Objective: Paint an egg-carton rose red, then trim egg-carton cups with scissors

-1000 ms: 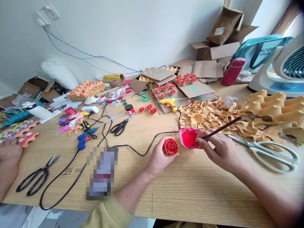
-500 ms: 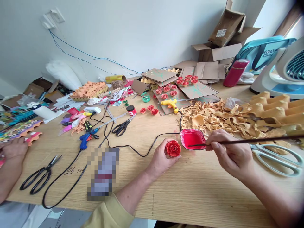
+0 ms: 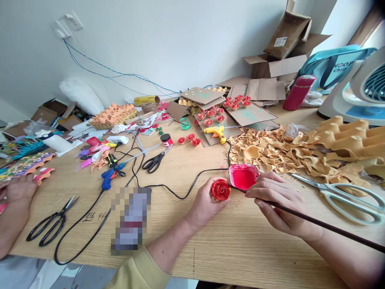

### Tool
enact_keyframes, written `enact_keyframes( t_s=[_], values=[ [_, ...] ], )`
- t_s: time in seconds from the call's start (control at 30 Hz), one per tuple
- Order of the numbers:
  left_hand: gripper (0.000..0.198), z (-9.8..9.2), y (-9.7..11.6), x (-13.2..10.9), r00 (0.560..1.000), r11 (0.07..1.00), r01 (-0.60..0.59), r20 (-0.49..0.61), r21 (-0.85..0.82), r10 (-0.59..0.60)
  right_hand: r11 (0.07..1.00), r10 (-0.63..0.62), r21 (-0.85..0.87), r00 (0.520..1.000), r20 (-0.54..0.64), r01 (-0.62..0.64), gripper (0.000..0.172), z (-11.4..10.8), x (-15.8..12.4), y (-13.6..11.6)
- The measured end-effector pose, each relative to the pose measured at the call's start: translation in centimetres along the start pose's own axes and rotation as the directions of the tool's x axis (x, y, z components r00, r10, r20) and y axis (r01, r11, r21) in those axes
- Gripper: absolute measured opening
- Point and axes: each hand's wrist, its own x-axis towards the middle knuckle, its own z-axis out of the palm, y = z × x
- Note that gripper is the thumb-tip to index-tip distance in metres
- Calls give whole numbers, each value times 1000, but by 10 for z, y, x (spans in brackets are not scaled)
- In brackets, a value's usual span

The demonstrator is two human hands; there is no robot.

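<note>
My left hand (image 3: 204, 202) is closed round a small red rose (image 3: 220, 189) made of egg-carton pulp, held just above the wooden table (image 3: 246, 245). My right hand (image 3: 278, 200) pinches a long thin dark paintbrush (image 3: 315, 221); its tip touches the rose's right side, and the handle trails off to the lower right. Just behind the rose sits a small cup of red paint (image 3: 243, 176).
Large pale scissors (image 3: 345, 192) lie right of my hand beside a heap of tan carton scraps (image 3: 270, 150). A black cord, a yellow glue gun (image 3: 215, 131), black scissors (image 3: 48, 224) and finished roses (image 3: 210, 114) crowd the table. Another person's hand (image 3: 18, 188) rests at far left.
The brush left the paint cup and its tip came down to the rose. The handle swung from upper right to lower right. My left hand stayed nearly still.
</note>
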Motion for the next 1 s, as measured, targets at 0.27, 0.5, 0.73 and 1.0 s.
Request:
enact_keyframes(
  t_s=[0.27,0.5,0.73,1.0],
  values=[
    [43,2,0,-1,1000,1000,-15,-2,-16,15,999,-29,31,998,47,28,20,0,1,0],
    [40,1,-1,1,1000,999,-14,14,-35,14,999,-24,33,999,39,23,23,-3,2,1],
    [44,2,-8,0,1000,993,31,4,-113,-31,999,-13,32,999,53,11,21,-4,4,-2],
    [43,3,-10,0,999,987,41,-3,-156,-42,998,-40,41,998,49,38,23,-6,6,-2]
  ],
)
